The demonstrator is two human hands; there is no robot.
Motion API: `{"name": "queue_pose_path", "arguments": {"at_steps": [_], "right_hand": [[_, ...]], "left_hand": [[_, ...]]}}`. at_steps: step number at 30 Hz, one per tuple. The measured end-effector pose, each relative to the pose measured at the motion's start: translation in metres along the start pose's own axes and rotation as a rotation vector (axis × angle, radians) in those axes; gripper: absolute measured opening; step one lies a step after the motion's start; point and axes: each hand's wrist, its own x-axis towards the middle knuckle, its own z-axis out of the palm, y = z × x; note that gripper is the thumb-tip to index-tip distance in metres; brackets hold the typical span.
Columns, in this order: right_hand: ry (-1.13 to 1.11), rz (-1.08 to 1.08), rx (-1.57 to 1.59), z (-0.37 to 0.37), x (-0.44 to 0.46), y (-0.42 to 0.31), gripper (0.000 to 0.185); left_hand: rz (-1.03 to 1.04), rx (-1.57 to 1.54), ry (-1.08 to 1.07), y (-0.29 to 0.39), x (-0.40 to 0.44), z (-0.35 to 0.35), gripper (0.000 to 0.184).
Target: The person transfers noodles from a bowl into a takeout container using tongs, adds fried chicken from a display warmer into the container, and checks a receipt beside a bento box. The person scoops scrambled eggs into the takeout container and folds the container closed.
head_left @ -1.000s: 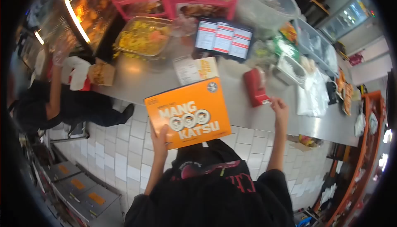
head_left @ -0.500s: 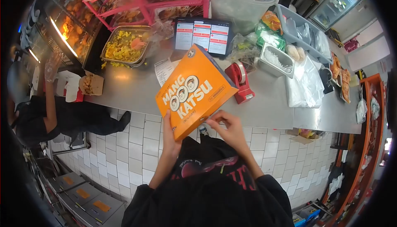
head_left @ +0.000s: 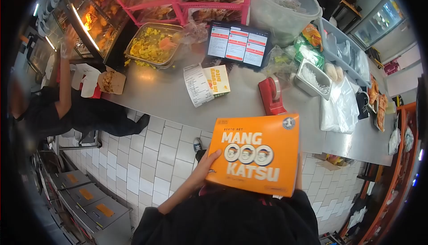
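An orange bento box (head_left: 255, 169) with "MANG KATSU" lettering is in front of my chest, lid facing me, just off the counter's near edge. My left hand (head_left: 208, 164) grips its left edge, the thumb lying on the lid. Behind the right edge goes my right hand; only a sliver of the wrist (head_left: 299, 176) shows, and its fingers are hidden. On the counter beyond, a long receipt (head_left: 197, 86) leans over a small printed yellow-and-white carton (head_left: 218, 79). A red tape dispenser (head_left: 270, 97) stands just past the box.
A tablet (head_left: 238, 44) stands at the back, near pink racks (head_left: 178, 4) and a clear tub (head_left: 285, 17). Left are a tray of yellow food (head_left: 154, 44), an open food carton (head_left: 111, 82) and a co-worker's arm (head_left: 65, 80). Right are a metal container (head_left: 312, 79) and plastic bags (head_left: 339, 109).
The box has moved down and right, toward my body, and turned more level. The receipt and small carton behind it are uncovered. My right hand has gone behind the box.
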Motion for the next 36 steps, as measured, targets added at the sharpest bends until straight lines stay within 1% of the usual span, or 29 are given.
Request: {"name": "queue_pose_path", "arguments": {"at_steps": [1, 2, 3, 4, 5, 6, 8, 9, 11, 12, 14, 15, 17, 18, 19, 21, 22, 23, 24, 25, 27, 28, 29, 30, 31, 32, 34, 35, 36], "right_hand": [[0.062, 0.191, 0.279, 0.019, -0.028, -0.03, 0.036], [0.129, 0.376, 0.56, 0.038, -0.056, -0.06, 0.039], [0.138, 0.366, 0.564, 0.029, -0.068, -0.049, 0.039], [0.137, 0.29, 0.449, 0.017, -0.082, -0.032, 0.043], [0.153, 0.207, 0.336, 0.008, -0.092, -0.02, 0.048], [0.205, 0.179, 0.347, 0.002, -0.1, -0.013, 0.048], [0.286, 0.147, 0.204, -0.007, -0.119, -0.006, 0.051], [0.348, 0.122, 0.208, -0.015, -0.128, -0.008, 0.051], [0.498, -0.119, 0.447, -0.033, -0.139, -0.016, 0.049], [0.582, -0.167, 0.49, -0.054, -0.14, -0.015, 0.049], [0.567, -0.4, 0.646, -0.083, -0.128, -0.041, 0.052], [0.701, -0.429, 0.643, -0.104, -0.119, -0.047, 0.052], [0.873, -0.533, 0.632, -0.159, -0.092, -0.039, 0.052], [0.863, -0.58, 0.662, -0.187, -0.072, -0.035, 0.049], [0.709, -0.599, 0.69, -0.217, -0.053, -0.025, 0.048], [0.568, -0.255, 0.739, -0.259, -0.025, -0.012, 0.049], [0.532, -0.229, 0.756, -0.242, -0.016, -0.015, 0.049], [0.687, -0.063, 0.82, -0.215, -0.017, -0.034, 0.047], [0.835, 0.103, 0.871, -0.189, -0.013, -0.054, 0.046], [0.794, 0.114, 0.881, -0.154, -0.002, -0.064, 0.046], [0.62, -0.419, 0.138, -0.047, 0.012, -0.075, 0.042], [0.456, -0.44, -0.049, 0.012, 0.023, -0.093, 0.038], [0.145, -0.484, -0.401, 0.045, 0.045, -0.094, 0.048], [-0.176, -0.519, -0.411, 0.091, 0.064, -0.088, 0.055], [-0.361, -0.671, -0.587, 0.129, 0.087, -0.07, 0.065], [-0.433, -0.912, -0.741, 0.16, 0.117, -0.033, 0.075], [-0.405, -1.045, -1.461, 0.204, 0.132, -0.019, 0.076], [-0.399, -1.052, -1.454, 0.219, 0.141, -0.009, 0.076], [-0.429, -0.983, -1.552, 0.232, 0.15, 0.003, 0.086]], "left_hand": [[-0.001, 0.001, -0.002, 0.006, 0.001, 0.008, 0.056], [0.125, 0.172, 0.035, 0.015, 0.005, 0.017, 0.059], [0.253, 0.346, 0.066, 0.02, 0.009, 0.023, 0.063], [0.406, 0.522, -0.003, 0.011, 0.026, 0.012, 0.065], [0.398, 0.537, -0.041, 0.016, 0.032, 0.008, 0.065], [0.268, 0.633, -0.181, 0.025, 0.041, 0.003, 0.063], [0.227, 0.706, -0.373, 0.047, 0.062, 0.001, 0.059], [0.32, 0.666, -0.408, 0.062, 0.074, -0.001, 0.058], [0.618, 0.83, 0.153, 0.084, 0.115, -0.024, 0.051], [0.902, 0.847, 0.331, 0.09, 0.14, -0.042, 0.059], [1.066, 1.245, 0.733, 0.095, 0.19, -0.089, 0.075], [1.073, 1.246, 0.724, 0.1, 0.205, -0.099, 0.075], [0.588, 0.854, 0.661, 0.102, 0.217, -0.116, 0.088], [0.581, 0.856, 0.682, 0.101, 0.216, -0.119, 0.088], [0.63, 0.799, 0.642, 0.101, 0.214, -0.119, 0.088], [0.686, 0.756, 0.655, 0.105, 0.192, -0.121, 0.087], [0.613, 0.569, 0.523, 0.103, 0.179, -0.115, 0.084], [0.549, 0.385, 0.386, 0.109, 0.168, -0.113, 0.081], [0.569, 0.367, 0.395, 0.107, 0.161, -0.127, 0.08], [0.587, 0.348, 0.398, 0.099, 0.15, -0.142, 0.078], [0.648, 0.462, 0.575, 0.084, 0.111, -0.142, 0.077], [0.611, 0.514, 0.659, 0.072, 0.095, -0.153, 0.079], [0.572, 0.566, 0.739, 0.063, 0.082, -0.163, 0.081], [0.677, 0.684, 0.783, 0.057, 0.065, -0.154, 0.085], [0.731, 0.742, 0.806, 0.052, 0.05, -0.144, 0.087], [0.784, 0.8, 0.831, 0.048, 0.035, -0.134, 0.089], [0.883, 1.021, 0.909, 0.048, 0.02, -0.124, 0.093], [0.892, 1.026, 0.911, 0.055, 0.015, -0.118, 0.093], [0.789, 1.088, 0.844, 0.062, 0.009, -0.111, 0.091]]}}
